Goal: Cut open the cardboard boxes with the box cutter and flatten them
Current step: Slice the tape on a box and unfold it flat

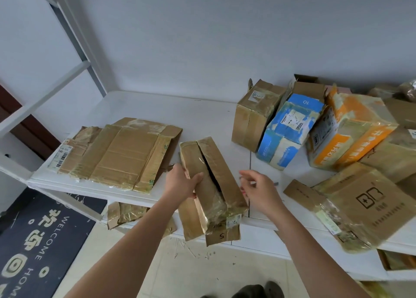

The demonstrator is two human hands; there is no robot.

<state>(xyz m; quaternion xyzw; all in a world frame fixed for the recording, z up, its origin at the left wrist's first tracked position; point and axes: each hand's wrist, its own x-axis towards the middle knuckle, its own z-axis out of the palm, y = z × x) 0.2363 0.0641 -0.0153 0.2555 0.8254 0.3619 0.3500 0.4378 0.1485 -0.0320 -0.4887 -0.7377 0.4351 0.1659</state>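
My left hand grips the slit brown box; my right hand, at three o'clock, hangs loosely curled, holding nothing.

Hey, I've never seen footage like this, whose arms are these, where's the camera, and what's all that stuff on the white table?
The camera sits on a person's head, looking down at their own bare arms. The left hand grips a long slit cardboard box at the edge of the white table. The right hand hovers beside it, holding nothing. Left of them lies a flattened stack of cardboard. On the right wait uncut boxes, including a blue box and an orange box. I can't pick out a box cutter.
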